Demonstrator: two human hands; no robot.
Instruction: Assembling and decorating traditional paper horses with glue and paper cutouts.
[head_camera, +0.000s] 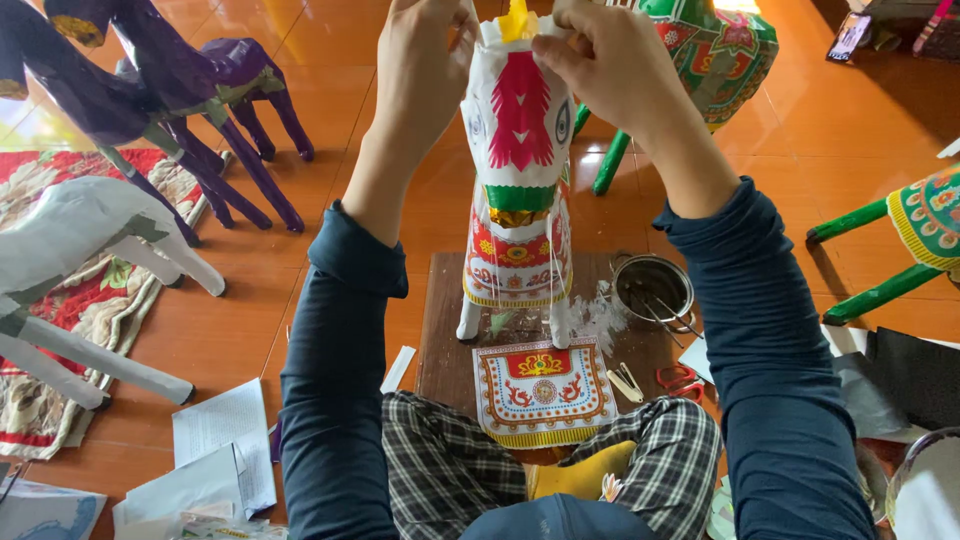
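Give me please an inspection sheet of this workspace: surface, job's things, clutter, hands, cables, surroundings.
Surface: brown board on an orange tiled floor, smeared with white paste.
Job's things: white paper horse with red mane stands upright on the board; patterned sheet lies before it.
Clutter: metal pot with tools in it, red scissors, a clip, white papers, dark sheets.
Hands: left hand and right hand both pinch at the horse's head top.
Cables: nothing seen.
Surroundings: purple horses, an undecorated white horse on a floral cloth, green-legged horses.
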